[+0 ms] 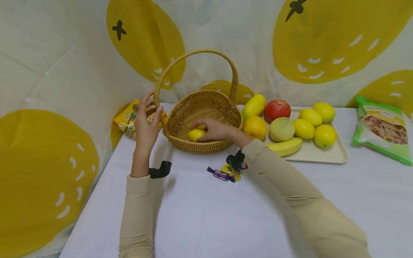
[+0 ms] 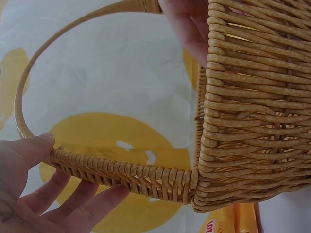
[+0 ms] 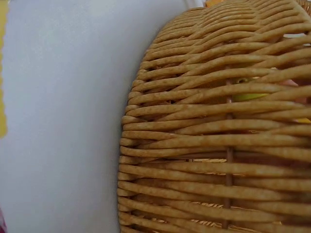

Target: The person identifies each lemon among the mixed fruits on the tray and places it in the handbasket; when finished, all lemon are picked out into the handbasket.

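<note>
Yellow lemon (image 1: pixel 196 135) inside wicker basket (image 1: pixel 205 106), under right hand (image 1: pixel 215 129) grip.

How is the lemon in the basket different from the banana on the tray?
The lemon is small and round; the banana is long and curved. The lemon lies inside the wicker basket, while the banana lies at the front of the tray beside other fruit. The right hand holds the lemon; no hand touches the banana. Both are yellow.

I see bright, even light with soft shadows under both sleeves. My head view bends at its edges. Both wrist views blur the close basket (image 2: pixel 252 121) weave slightly.
</note>
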### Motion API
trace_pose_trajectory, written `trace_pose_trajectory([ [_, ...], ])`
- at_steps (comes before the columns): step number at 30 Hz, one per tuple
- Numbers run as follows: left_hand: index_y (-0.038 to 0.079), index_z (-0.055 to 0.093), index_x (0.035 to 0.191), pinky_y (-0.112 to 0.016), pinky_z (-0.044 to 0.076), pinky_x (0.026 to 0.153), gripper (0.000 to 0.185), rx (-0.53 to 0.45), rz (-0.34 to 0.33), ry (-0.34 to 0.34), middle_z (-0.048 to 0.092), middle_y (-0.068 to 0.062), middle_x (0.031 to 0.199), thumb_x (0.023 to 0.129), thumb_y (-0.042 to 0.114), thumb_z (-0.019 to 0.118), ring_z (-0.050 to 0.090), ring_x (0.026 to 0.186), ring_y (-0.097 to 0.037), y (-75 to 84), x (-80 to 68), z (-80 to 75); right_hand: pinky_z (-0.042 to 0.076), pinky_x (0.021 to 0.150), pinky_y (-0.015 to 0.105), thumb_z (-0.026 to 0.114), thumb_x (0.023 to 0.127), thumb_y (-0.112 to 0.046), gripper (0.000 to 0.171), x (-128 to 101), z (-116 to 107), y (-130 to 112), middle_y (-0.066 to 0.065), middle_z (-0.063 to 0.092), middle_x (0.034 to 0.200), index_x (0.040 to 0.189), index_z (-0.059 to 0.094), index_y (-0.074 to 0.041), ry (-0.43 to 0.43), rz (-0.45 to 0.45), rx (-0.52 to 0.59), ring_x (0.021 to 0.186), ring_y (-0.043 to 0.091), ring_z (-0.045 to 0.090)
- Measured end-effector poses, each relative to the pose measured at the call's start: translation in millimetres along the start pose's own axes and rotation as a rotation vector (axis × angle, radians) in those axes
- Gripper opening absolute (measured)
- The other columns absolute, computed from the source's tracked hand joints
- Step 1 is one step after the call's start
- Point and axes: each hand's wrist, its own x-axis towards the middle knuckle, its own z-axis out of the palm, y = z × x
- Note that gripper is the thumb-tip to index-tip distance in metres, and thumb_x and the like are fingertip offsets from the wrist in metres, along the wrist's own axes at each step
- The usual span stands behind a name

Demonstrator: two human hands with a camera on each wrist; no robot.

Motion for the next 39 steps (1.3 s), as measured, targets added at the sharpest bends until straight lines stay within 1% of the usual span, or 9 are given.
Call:
trace_pose_trajectory([
  [6,0.024,0.043,0.145,-0.049,0.054,0.09,0.048,-0.009,0.008,0.002,0.056,-0.016,0.126,0.099,0.019,0.058,0.06,0.115,-0.033,0.4,0.3,0.7,0.039,0.11,0.044,0.07,0.088,-0.004,0.046,-4.4,0.0,-3.7,0.014,0.052,0.139,0.132,0.056,-0.001,-0.011,-0.036,-0.006,0.13,0.029,0.044],
  [11,0.022,0.042,0.145,-0.05,0.054,0.091,0.049,-0.016,0.002,-0.001,0.057,-0.017,0.125,0.099,0.017,0.057,0.06,0.115,-0.035,-0.5,-1.2,1.6,0.045,0.103,0.041,0.07,0.09,-0.009,0.044,-8.1,3.7,-4.0,0.014,0.055,0.136,0.13,0.057,0.001,0.016,-0.084,-0.026,0.128,0.03,0.048],
  [14,0.017,0.041,0.146,-0.051,0.053,0.091,0.049,-0.016,-0.009,-0.001,0.056,-0.02,0.126,0.099,0.014,0.057,0.059,0.115,-0.036,-1.2,-2.2,2.9,0.048,0.099,0.04,0.069,0.091,-0.012,0.042,-13.2,6.4,-4.2,0.013,0.055,0.135,0.13,0.057,0.001,0.044,-0.09,0.007,0.126,0.028,0.048],
  [19,0.008,0.04,0.145,-0.055,0.052,0.091,0.048,-0.022,-0.014,-0.001,0.053,-0.025,0.129,0.1,0.007,0.055,0.057,0.117,-0.04,-0.5,-1.6,4.7,0.045,0.103,0.044,0.067,0.093,-0.013,0.04,-24.0,8.4,-6.8,0.013,0.057,0.133,0.129,0.058,0.001,0.109,-0.144,0.093,0.128,0.031,0.047],
  [21,0.009,0.04,0.146,-0.054,0.052,0.092,0.048,-0.018,-0.007,0.001,0.054,-0.025,0.128,0.1,0.008,0.055,0.057,0.117,-0.04,0.6,-0.8,4.1,0.046,0.103,0.047,0.067,0.093,-0.013,0.038,-27.9,8.4,-8.5,0.013,0.059,0.131,0.128,0.059,0.0,0.142,-0.173,0.128,0.126,0.033,0.048],
  [27,0.021,0.043,0.145,-0.049,0.053,0.092,0.048,-0.006,0.012,0.006,0.057,-0.016,0.125,0.099,0.017,0.058,0.06,0.115,-0.033,-0.4,0.2,0.8,0.047,0.1,0.052,0.065,0.093,-0.006,0.033,-39.6,9.6,-13.1,0.019,0.059,0.128,0.124,0.06,0.004,0.208,-0.275,0.217,0.122,0.041,0.051],
  [30,0.022,0.044,0.145,-0.048,0.054,0.091,0.048,-0.01,0.011,-0.002,0.056,-0.016,0.126,0.099,0.019,0.058,0.059,0.116,-0.031,-1.0,-0.3,0.4,0.046,0.1,0.055,0.064,0.093,-0.001,0.032,-48.8,11.8,-13.7,0.021,0.059,0.127,0.123,0.059,0.007,0.23,-0.306,0.247,0.121,0.042,0.051],
  [35,0.017,0.042,0.146,-0.05,0.053,0.091,0.049,-0.012,-0.001,-0.005,0.055,-0.02,0.127,0.099,0.014,0.057,0.058,0.117,-0.034,1.1,-0.5,1.0,0.046,0.1,0.054,0.063,0.093,-0.002,0.032,-71.4,12.2,-15.5,0.016,0.059,0.128,0.124,0.06,0.004,0.252,-0.307,0.271,0.122,0.041,0.049],
  [39,0.01,0.041,0.145,-0.053,0.053,0.09,0.049,-0.011,-0.009,-0.009,0.053,-0.026,0.129,0.099,0.007,0.056,0.057,0.117,-0.039,14.0,-3.2,0.1,0.047,0.101,0.05,0.064,0.093,-0.003,0.032,-92.4,6.9,-18.4,0.014,0.057,0.131,0.125,0.061,0.002,0.262,-0.288,0.306,0.125,0.036,0.048],
])
